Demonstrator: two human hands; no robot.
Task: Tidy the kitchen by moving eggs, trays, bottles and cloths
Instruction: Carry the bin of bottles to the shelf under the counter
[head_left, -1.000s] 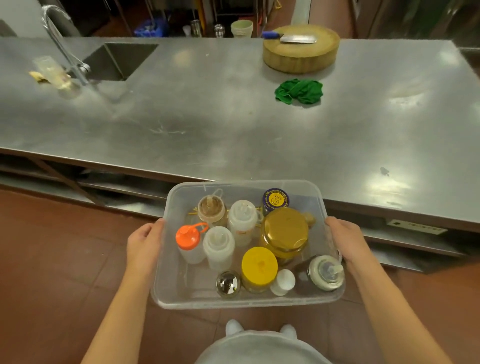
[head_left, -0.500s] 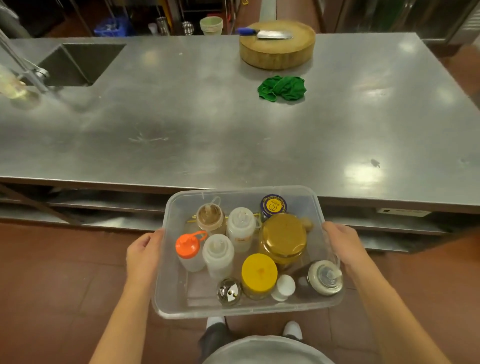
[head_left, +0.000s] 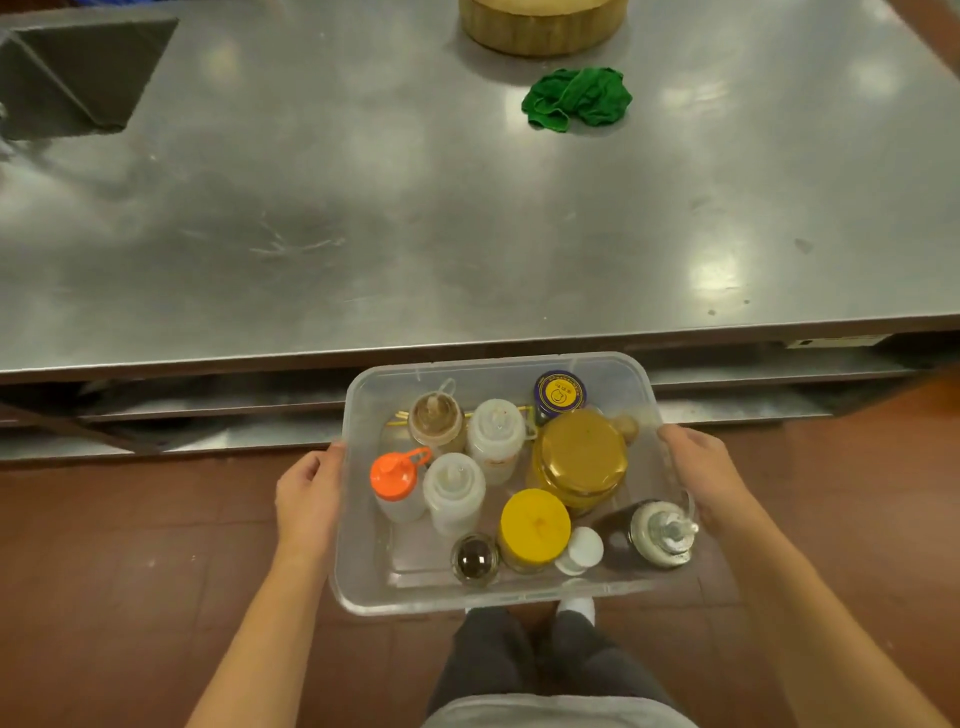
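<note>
Both hands carry the tray (head_left: 613, 590) of bottles just short of the table's (head_left: 415, 218) near edge, over the floor. Left hand (head_left: 306, 499) and right hand (head_left: 701, 475) each have fingers curled round a side rim. Risk: tilt it or clip that edge and the loose bottles slide or topple. Inside: 4 squeeze bottles, 1 with an orange cap (head_left: 395, 475), a big gold-lidded jar (head_left: 579, 457), a yellow-lidded jar (head_left: 535, 525), plus smaller ones. Green cloth (head_left: 576, 101) sits far right.

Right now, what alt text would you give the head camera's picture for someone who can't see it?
A person's left hand and right hand grip the sides of a clear plastic tub of sauce bottles and jars, held above the floor before a steel counter. On the counter lie a crumpled green cloth and a round wooden chopping block.
</note>
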